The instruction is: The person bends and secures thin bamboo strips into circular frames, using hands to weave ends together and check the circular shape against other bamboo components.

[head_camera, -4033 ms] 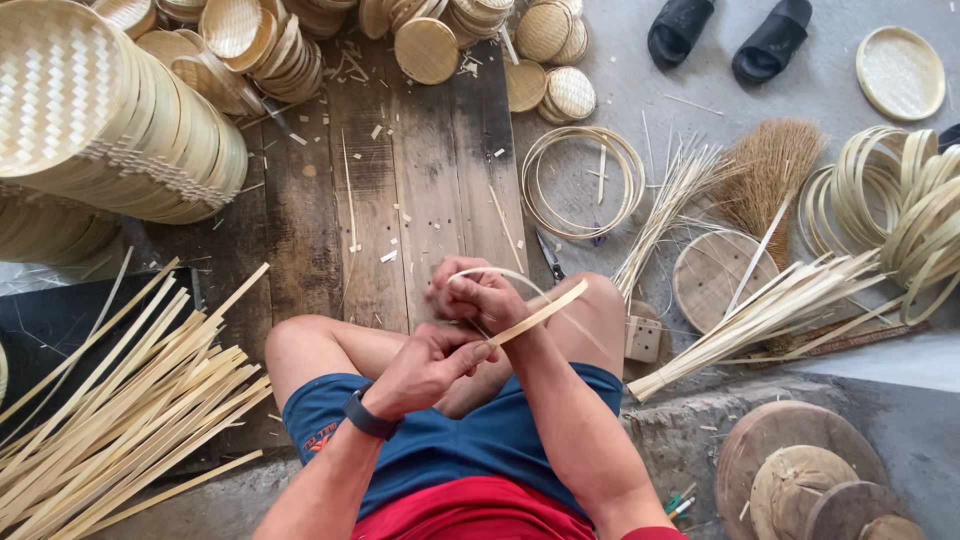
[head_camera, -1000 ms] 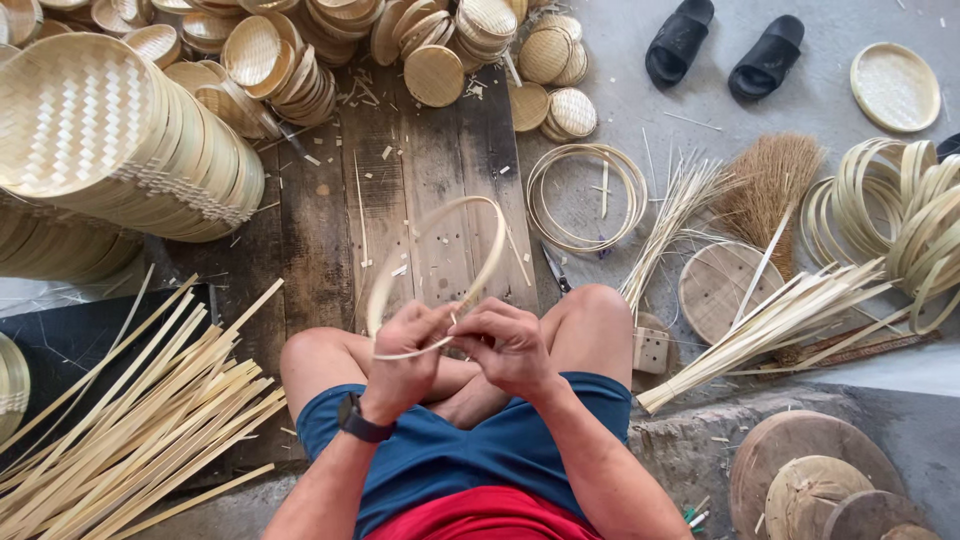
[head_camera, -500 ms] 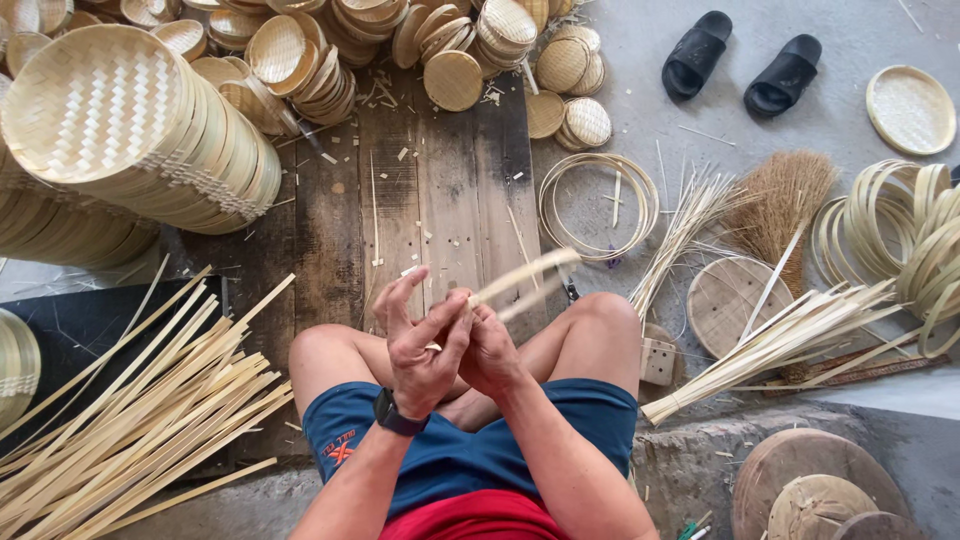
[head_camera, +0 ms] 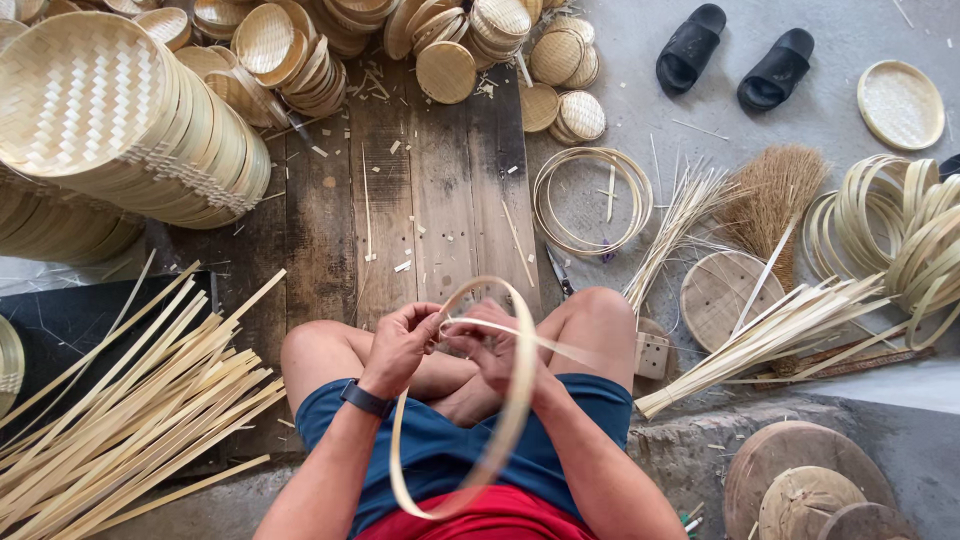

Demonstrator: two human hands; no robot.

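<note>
A bamboo strip (head_camera: 515,400), bent into a hoop, is gripped above the lap by both hands. The left hand (head_camera: 400,345) is closed on it at about nine o'clock of the overlap, the right hand (head_camera: 495,350) at three, pinching where the ends cross. The hoop's long axis is run from twelve to six o'clock, its lower arc swung down over the shorts (head_camera: 440,455). Neither hand is nearer; both are met at the crossing. Loose strips (head_camera: 120,420) are lying at eight o'clock, finished hoops (head_camera: 590,200) at one.
</note>
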